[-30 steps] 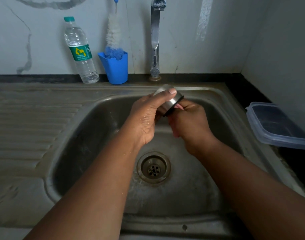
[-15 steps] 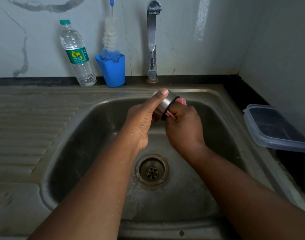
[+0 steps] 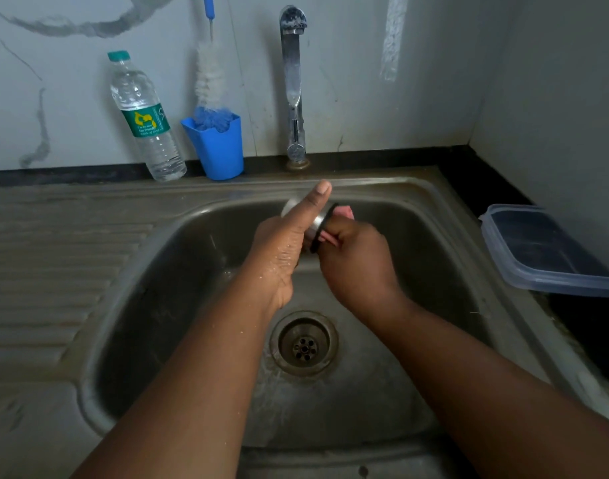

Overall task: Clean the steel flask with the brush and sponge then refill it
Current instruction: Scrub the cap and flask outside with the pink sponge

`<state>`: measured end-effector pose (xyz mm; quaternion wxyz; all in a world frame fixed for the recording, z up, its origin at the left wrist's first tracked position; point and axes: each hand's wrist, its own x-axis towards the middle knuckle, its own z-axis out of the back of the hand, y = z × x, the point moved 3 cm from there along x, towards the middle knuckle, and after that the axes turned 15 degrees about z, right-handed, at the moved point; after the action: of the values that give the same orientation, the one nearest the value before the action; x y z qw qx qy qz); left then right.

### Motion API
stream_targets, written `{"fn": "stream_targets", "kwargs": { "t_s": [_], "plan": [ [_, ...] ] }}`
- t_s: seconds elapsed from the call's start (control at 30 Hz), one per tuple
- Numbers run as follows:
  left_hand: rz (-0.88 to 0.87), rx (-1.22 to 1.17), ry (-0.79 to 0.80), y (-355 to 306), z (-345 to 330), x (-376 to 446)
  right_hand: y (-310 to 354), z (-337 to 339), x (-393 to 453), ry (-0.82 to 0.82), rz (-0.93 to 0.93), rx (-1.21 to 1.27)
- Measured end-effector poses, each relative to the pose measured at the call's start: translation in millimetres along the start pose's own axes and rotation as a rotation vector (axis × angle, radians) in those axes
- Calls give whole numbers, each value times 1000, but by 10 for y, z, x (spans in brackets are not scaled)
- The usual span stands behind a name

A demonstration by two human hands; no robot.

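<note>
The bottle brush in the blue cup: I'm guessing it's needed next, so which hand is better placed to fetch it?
Probably the right hand: it pinches only the pink sponge, easily dropped. The left hand grips the steel cap, though the bottle brush stands on its side.

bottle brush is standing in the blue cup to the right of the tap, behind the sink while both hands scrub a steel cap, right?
Not quite. The head view shows the bottle brush standing in the blue cup to the left of the tap, not the right, beside the water bottle. The rest holds: it is behind the sink, and the left hand and right hand work on the steel cap.
</note>
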<state>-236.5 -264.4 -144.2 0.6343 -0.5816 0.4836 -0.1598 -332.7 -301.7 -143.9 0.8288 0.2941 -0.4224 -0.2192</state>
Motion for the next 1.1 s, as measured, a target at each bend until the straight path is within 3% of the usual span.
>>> {"fn": "stream_targets", "kwargs": {
  "t_s": [0.07, 0.2, 0.27, 0.37, 0.43, 0.57, 0.7, 0.77, 0.83, 0.93, 1.1],
  "plan": [
    [-3, -45, 41, -25, -14, -33, 46, -6, -2, 2, 102, -101],
    [-75, -122, 125, -51, -49, -58, 32, 69, 16, -108, 47, -49],
    [-80, -174, 141, -58, -5, -18, 19, 74, 21, -166, -84, 190],
    [-22, -262, 222, -73, 57, -2, 12, -35, 21, -180, -512, 932],
    [-12, -257, 309, -96, 56, -27, 56, -85, 23, -116, -664, 1349],
    [-42, -198, 376, -136, 37, -89, 116, -83, 4, -38, -704, 1515],
    [-59, -66, 219, -59, 19, -46, 74, -105, -11, -188, -747, 1448],
    [-111, 44, 72, -32, 32, -13, 20, -79, -22, -210, -688, 1156],
    [-120, 112, -10, -8, 34, 4, -27, -14, -26, -170, -519, 701],
    [7, 55, -19, 61, 28, 40, -66, -16, -14, -125, -299, 351],
    [42, -70, 31, 74, -36, 34, -67, 47, 19, -79, -189, 146]
  ]
}}
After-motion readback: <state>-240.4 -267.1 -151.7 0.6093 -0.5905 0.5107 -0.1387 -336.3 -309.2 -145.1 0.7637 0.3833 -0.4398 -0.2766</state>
